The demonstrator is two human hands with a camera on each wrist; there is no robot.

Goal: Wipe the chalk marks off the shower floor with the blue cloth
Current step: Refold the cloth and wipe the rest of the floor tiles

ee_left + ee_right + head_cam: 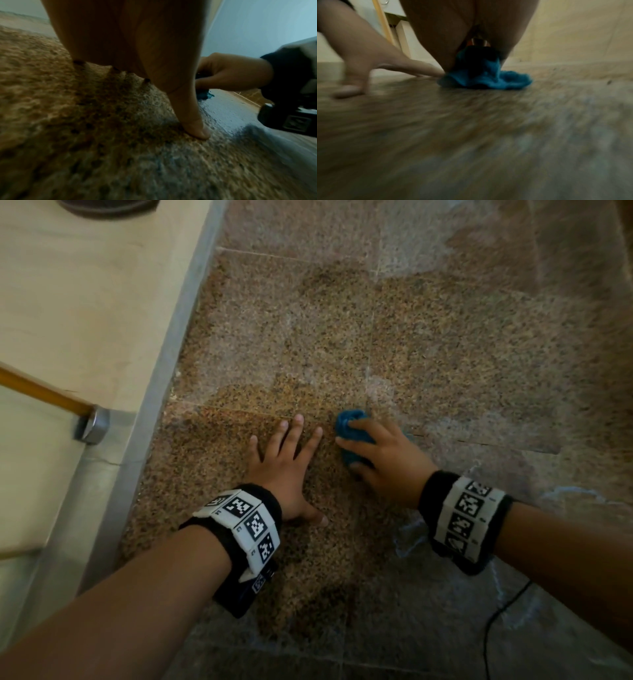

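Observation:
The blue cloth point(350, 426) is bunched up on the speckled brown stone shower floor point(445, 344), and my right hand point(380, 457) grips it from above with curled fingers. In the right wrist view the cloth point(488, 77) bulges out under the palm onto the floor. My left hand point(287, 457) lies flat on the floor just left of the cloth, fingers spread and straight. Pale chalk marks point(568, 494) show on the floor to the right and near my right wrist, with whitish smears point(411, 261) farther off.
A grey raised curb point(164, 392) runs along the floor's left side, with cream flooring point(85, 302) beyond it. A wooden handle in a metal socket point(90, 424) stands by the curb. A thin black cable point(493, 621) lies at lower right.

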